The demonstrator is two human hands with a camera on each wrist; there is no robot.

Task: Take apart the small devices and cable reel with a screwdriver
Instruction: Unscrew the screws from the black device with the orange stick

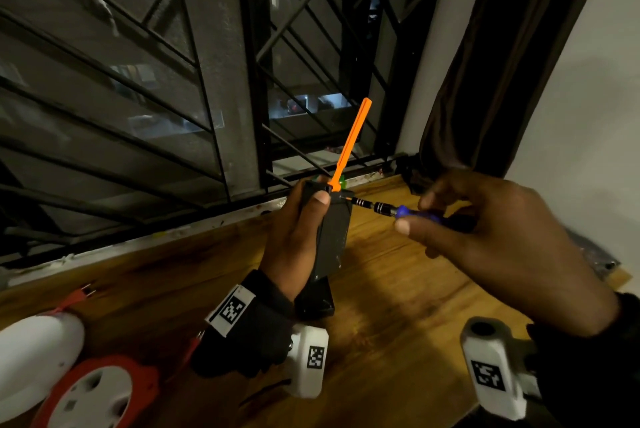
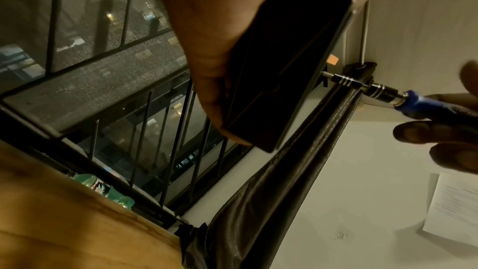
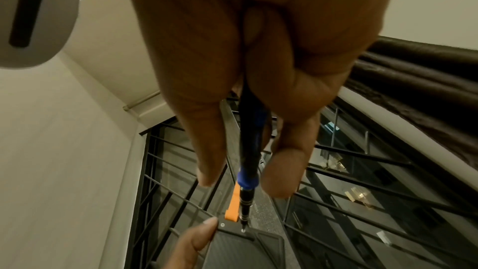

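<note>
**Screwdriver set against the black device**

At the centre of the head view, the left hand (image 1: 298,230) grips a black device (image 1: 334,230) upright above the wooden table (image 1: 398,323), thumb across its front. An orange arm (image 1: 349,143) sticks up from its top. The right hand (image 1: 491,237) pinches a blue-handled screwdriver (image 1: 391,210), whose tip meets a screw near the device's top edge. A red and white cable reel (image 1: 93,393) lies at lower left.

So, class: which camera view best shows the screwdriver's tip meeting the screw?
Right wrist: the screwdriver tip sits on a screw in the black device. Head shows it side-on; left wrist hides the contact behind the device's edge.
</note>
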